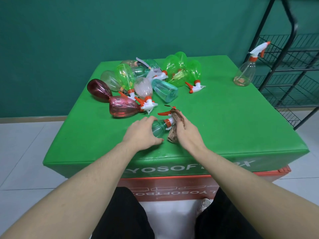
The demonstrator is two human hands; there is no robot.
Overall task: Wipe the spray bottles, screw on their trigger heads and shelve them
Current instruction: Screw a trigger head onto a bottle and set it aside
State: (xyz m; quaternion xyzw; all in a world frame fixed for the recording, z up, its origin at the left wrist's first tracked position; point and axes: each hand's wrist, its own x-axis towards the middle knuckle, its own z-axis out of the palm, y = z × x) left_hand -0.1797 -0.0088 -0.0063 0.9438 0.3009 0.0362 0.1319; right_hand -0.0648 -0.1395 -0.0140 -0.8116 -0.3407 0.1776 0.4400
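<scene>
The head view shows the left hand [142, 132] curled over the body of a teal spray bottle [158, 129] that lies on the green padded box [224, 128]. Just right of this grip, the right hand [187, 133] pinches a brown cloth [176, 116] wrapped around the bottle's trigger head [166, 113]. Beyond both hands a heap of bottles [146, 80] lies on its side. Far right of the grip, one clear bottle [246, 71] stands upright near the black wire shelf [284, 66].
</scene>
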